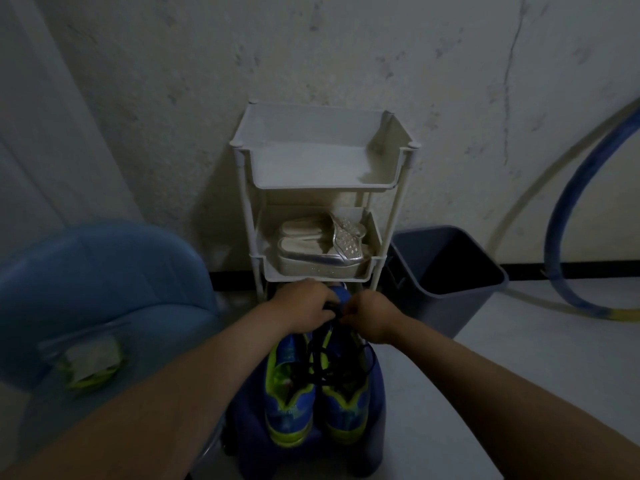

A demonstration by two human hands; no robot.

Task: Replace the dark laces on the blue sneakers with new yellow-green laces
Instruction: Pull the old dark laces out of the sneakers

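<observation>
**Two hands hold the blue shoes**

The left hand (304, 304) and the right hand (372, 315) are close together. Both curl their fingers round the far ends of the blue sneakers (291, 407). The two shoes lie side by side below the hands, on something dark blue. The dark laces (325, 372) are in the shoes and hang in loose loops between them.

Just behind the hands stands a white rack (408, 161) with trays. The middle tray holds a pair of silver shoes (318, 251).

To the left is a blue seat (104, 271). On it lies a blurry pack of yellow-green laces (91, 365).

To the right of the rack stands a grey bin (429, 306). Its inside is too dark to see. Past it, a blue hose (561, 220) curves down the wall.
</observation>
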